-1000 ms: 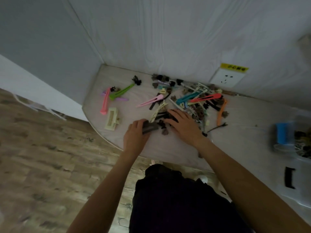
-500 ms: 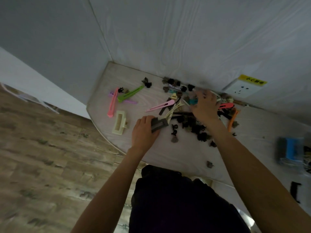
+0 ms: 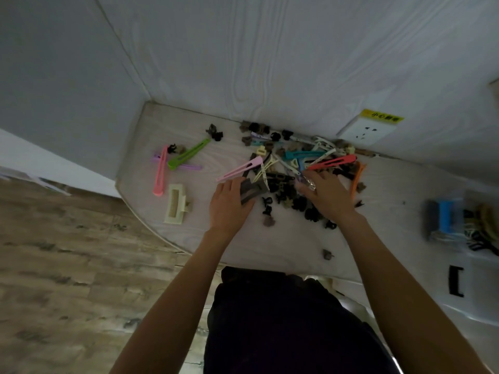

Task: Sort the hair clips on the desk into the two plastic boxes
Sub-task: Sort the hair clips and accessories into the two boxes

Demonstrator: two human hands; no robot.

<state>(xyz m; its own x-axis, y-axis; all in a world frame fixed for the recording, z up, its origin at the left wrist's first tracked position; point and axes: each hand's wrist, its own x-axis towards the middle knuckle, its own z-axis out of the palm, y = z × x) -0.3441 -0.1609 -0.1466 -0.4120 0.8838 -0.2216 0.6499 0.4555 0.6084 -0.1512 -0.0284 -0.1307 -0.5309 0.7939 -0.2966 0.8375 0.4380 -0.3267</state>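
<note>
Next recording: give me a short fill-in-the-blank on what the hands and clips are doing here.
1. The left hand holds a dark ____ clip.
2. The long green clip lies to the ____ of the main pile.
3. The right hand rests on the ____ of clips.
4. The cream rectangular clip lies ____ the pink clip.

Missing: grey; left; pile; beside

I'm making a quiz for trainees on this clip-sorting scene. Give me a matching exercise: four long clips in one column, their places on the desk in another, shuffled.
Things:
1. green clip
2. red clip
3. cream rectangular clip
4. orange clip

Places:
A. right edge of the pile, beside the right hand
B. across the top of the pile, below the wall socket
C. alone near the desk's front edge, left of the left hand
D. lying over a purple clip, left of the pile

Pairs: 1-D, 2-B, 3-C, 4-A
</note>
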